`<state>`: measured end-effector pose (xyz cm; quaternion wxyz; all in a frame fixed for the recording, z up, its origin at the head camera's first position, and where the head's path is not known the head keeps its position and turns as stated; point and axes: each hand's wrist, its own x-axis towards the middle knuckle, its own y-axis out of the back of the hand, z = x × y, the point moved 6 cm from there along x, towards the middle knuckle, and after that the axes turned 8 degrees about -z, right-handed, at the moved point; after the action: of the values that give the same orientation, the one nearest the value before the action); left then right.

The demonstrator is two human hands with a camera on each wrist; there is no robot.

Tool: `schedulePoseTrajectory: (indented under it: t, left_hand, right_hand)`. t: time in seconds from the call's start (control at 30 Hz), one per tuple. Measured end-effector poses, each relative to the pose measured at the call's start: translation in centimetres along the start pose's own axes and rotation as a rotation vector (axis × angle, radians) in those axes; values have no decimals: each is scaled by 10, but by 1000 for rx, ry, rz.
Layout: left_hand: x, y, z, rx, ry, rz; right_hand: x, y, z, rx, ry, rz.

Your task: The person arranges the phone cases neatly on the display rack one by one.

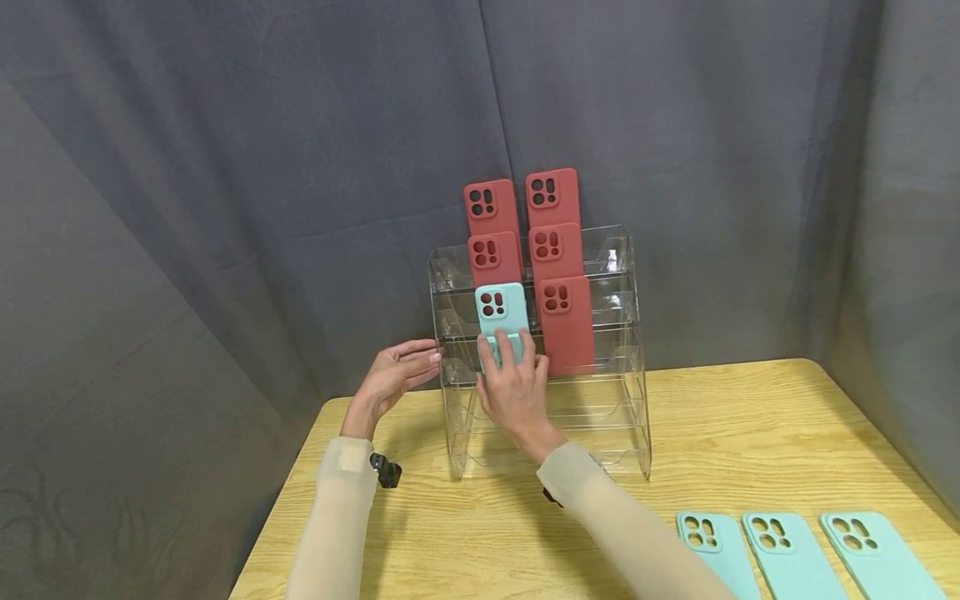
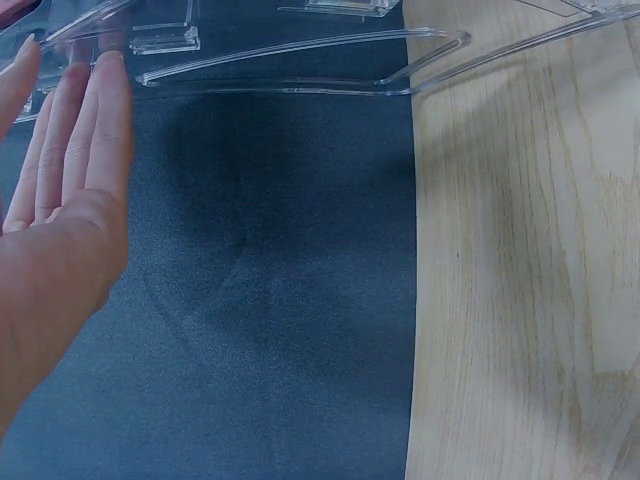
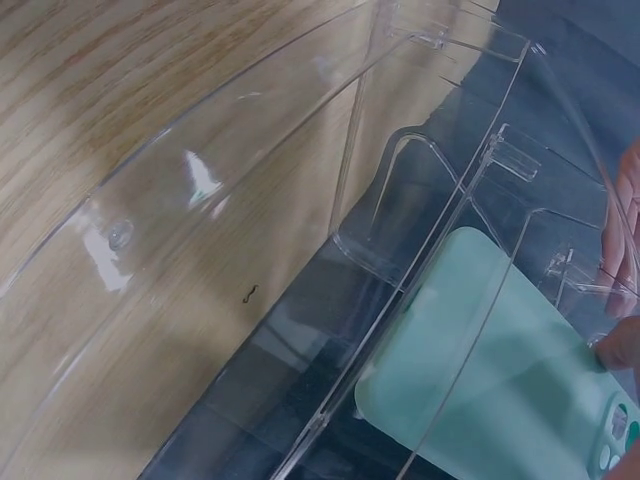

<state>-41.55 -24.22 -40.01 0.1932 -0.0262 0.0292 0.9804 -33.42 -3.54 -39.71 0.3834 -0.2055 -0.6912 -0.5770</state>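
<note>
A mint phone case (image 3: 500,360) sits in a tier of the clear stepped rack (image 1: 637,383), its camera holes toward the right edge of the right wrist view. My right hand (image 1: 517,392) holds its upper end, with fingers over the front and the thumb at one edge. Just above, another mint phone case (image 1: 513,312) leans in the rack. My left hand (image 1: 397,375) touches the rack's left side with extended fingers. Red phone cases fill the higher spots, such as one red case (image 1: 567,333) to the right of my right hand.
Three mint phone cases, including the rightmost case (image 1: 881,554), lie on the wooden table (image 1: 720,433) at the front right. A grey curtain (image 1: 300,167) hangs behind the rack. Lower rack tiers show bare clear plastic.
</note>
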Motion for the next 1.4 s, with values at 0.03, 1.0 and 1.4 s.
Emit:
schedulePoseTrajectory:
  t: [0.03,1.0,1.4]
  left_hand:
    - [0,0,0,-5,1,3]
    - [0,-3,0,-25,7,-9]
    - [1,2,-1,-11,4,-26]
  right_hand:
    - [0,0,0,3,-4,-6]
    - [-69,70,64,381,-199,-145]
    - [-154,95,123,406,-279,-583]
